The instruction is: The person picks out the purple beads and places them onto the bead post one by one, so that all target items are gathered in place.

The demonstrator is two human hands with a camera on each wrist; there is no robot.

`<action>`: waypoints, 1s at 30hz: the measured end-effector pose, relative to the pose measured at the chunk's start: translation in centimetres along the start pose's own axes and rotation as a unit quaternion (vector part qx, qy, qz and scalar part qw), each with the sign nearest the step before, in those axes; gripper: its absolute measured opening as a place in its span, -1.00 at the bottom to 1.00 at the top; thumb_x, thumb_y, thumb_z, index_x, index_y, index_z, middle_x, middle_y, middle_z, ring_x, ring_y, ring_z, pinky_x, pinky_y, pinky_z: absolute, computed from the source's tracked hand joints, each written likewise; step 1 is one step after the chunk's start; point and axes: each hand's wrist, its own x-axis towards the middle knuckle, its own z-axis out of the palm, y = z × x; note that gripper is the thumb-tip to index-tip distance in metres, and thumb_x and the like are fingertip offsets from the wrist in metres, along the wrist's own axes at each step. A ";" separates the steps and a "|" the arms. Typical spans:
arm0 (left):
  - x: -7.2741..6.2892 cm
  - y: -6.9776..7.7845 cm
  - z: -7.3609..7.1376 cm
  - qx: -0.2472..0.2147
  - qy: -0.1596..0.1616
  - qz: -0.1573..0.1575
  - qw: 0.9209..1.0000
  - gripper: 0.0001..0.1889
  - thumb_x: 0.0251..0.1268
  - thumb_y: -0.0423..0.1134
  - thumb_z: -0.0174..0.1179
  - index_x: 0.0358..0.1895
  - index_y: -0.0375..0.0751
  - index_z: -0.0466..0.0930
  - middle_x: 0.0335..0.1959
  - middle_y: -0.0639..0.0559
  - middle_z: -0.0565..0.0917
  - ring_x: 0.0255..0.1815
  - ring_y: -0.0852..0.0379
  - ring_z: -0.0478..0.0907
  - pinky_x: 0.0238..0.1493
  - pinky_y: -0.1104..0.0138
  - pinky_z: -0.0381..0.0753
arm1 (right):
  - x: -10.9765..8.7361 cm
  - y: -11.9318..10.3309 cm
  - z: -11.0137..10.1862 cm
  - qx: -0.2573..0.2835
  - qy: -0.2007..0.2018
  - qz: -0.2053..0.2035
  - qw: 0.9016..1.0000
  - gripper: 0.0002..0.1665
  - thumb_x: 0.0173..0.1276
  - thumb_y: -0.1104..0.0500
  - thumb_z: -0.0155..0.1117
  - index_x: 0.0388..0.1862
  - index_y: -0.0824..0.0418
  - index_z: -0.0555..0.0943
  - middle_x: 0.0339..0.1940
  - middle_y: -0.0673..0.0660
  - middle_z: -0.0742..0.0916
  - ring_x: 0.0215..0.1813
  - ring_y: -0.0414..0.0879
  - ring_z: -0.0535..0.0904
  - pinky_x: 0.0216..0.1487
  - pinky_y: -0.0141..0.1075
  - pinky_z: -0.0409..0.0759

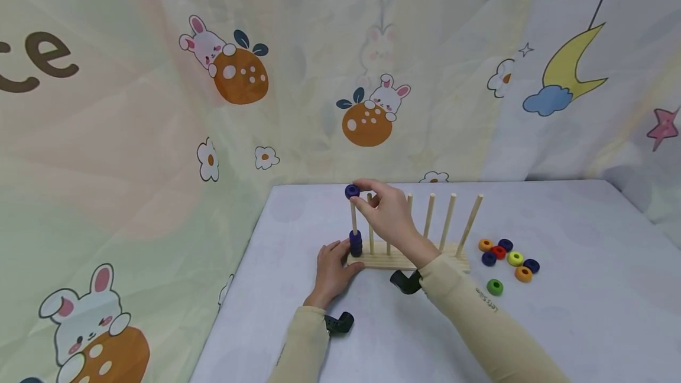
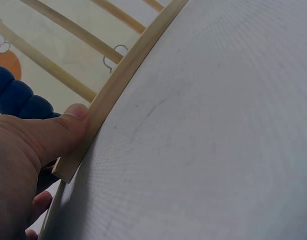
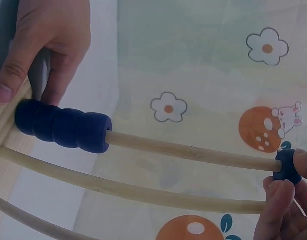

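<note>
A wooden peg rack [image 1: 393, 262] stands on the table, its upright pegs in a row. Several dark blue beads [image 3: 63, 125] are stacked at the bottom of the leftmost peg [image 3: 193, 152]. At that peg's tip, my right hand [image 1: 391, 217] pinches another dark blue bead [image 3: 287, 166] between thumb and fingers; in the right wrist view the bead meets the peg's end. My left hand [image 1: 332, 270] grips the left end of the rack's base [image 2: 111, 97], thumb on the front edge and fingers behind, partly hidden.
Right of the rack lie loose beads: a green bead [image 1: 495, 286], a red bead [image 1: 498, 252], a yellow bead [image 1: 515, 258], plus orange and dark blue ones. A patterned cloth backdrop [image 1: 319, 75] hangs behind the table [image 1: 585, 312]. Black wrist mounts sit at both sleeves.
</note>
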 end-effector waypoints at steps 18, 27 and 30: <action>0.0 0.0 -0.1 0.004 0.007 0.010 1.000 -0.32 0.11 -0.02 0.43 0.33 -0.08 0.49 0.20 0.05 0.62 0.35 -0.04 0.34 0.48 -0.09 0.00 | -0.8 0.9 1.1 -0.031 0.009 0.002 0.999 -0.63 0.28 0.14 0.41 0.06 0.20 0.67 -0.17 0.01 0.75 -0.58 -0.19 0.40 -0.62 -0.36 0.33; 0.0 0.1 -0.2 0.001 0.003 0.004 1.000 -0.32 0.12 -0.01 0.42 0.34 -0.09 0.48 0.21 0.04 0.61 0.36 -0.04 0.34 0.49 -0.08 0.00 | -1.0 1.0 1.2 -0.042 0.015 -0.008 0.999 -0.65 0.28 0.15 0.40 0.05 0.17 0.67 -0.15 0.02 0.75 -0.57 -0.21 0.39 -0.63 -0.37 0.32; 0.0 0.2 -0.2 -0.001 0.000 -0.002 1.000 -0.32 0.12 -0.01 0.42 0.34 -0.07 0.47 0.21 0.06 0.61 0.37 -0.02 0.33 0.49 -0.07 -0.02 | -1.0 0.9 1.2 -0.042 0.016 -0.007 0.999 -0.65 0.29 0.16 0.39 0.05 0.17 0.66 -0.13 0.04 0.74 -0.55 -0.22 0.43 -0.63 -0.38 0.36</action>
